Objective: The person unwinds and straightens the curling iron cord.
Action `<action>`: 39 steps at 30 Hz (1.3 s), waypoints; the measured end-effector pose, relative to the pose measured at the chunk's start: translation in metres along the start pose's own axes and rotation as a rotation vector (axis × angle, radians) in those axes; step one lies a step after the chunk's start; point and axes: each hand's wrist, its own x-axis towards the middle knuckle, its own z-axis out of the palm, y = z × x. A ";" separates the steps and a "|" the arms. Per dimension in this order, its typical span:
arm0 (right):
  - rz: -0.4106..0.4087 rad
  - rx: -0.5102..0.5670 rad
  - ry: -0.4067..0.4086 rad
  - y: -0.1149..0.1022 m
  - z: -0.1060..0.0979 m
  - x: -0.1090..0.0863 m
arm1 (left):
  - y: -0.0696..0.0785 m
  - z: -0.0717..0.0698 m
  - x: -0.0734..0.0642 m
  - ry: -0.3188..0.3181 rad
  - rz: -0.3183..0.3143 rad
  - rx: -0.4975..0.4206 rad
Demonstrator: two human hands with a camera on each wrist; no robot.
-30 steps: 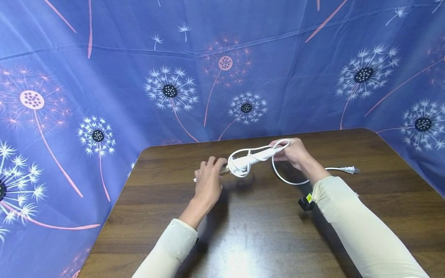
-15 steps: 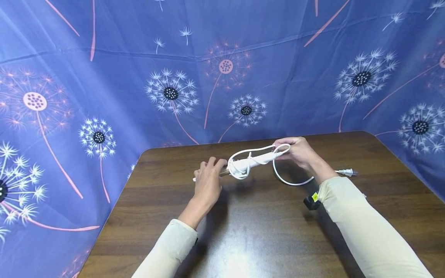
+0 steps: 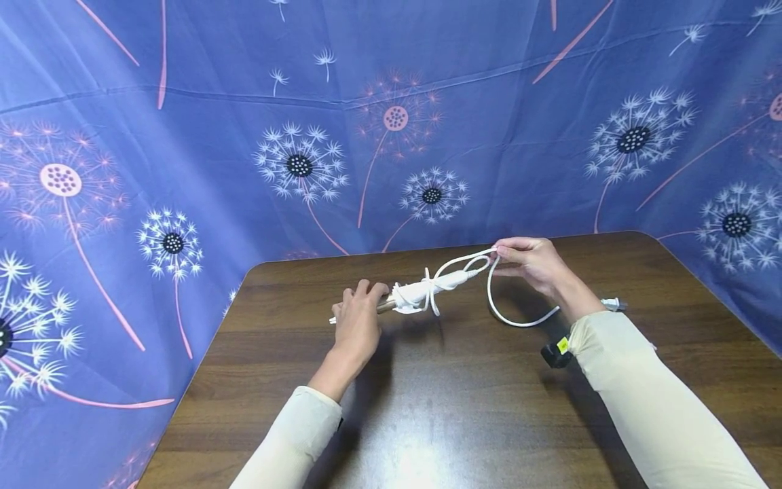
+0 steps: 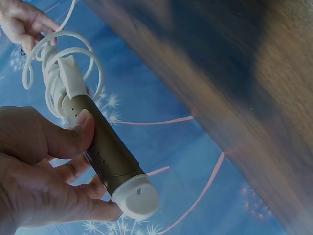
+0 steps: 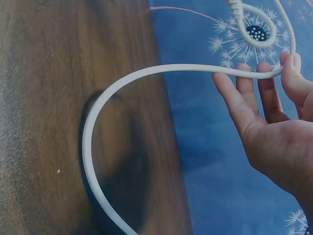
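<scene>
A curling iron [image 3: 417, 293] with a white handle and a brown-gold barrel is held above the table. My left hand [image 3: 357, 322] grips it by the barrel; in the left wrist view the thumb lies along the perforated barrel [image 4: 110, 144], near its white end cap [image 4: 138, 197]. Loose loops of the white cord [image 3: 519, 324] hang around the handle. Farther right, my right hand [image 3: 534, 263] pinches the cord between thumb and fingers, beyond the handle's end. From there the cord [image 5: 88, 142] bends down in a wide curve toward the table.
A dark brown wooden table [image 3: 476, 407] lies below both hands. The cord's plug [image 3: 613, 304] shows at the right, partly behind the right wrist. A blue cloth [image 3: 501, 136] with dandelion prints hangs behind the table. A small black device [image 3: 556, 353] sits at the right cuff.
My right hand has moved right, drawing the cord with it. The loop around the handle has loosened and shifted toward the handle's cord end. My left hand has moved slightly left with the curling iron.
</scene>
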 end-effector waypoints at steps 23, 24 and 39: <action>0.045 0.180 0.298 -0.006 -0.036 -0.012 | -0.032 -0.008 -0.005 0.061 -0.026 -0.103; 0.041 0.188 0.311 -0.008 -0.036 -0.012 | -0.034 -0.008 -0.005 0.064 -0.017 -0.104; -0.119 0.294 0.531 -0.022 -0.043 -0.014 | -0.060 -0.008 -0.009 0.043 -0.063 0.006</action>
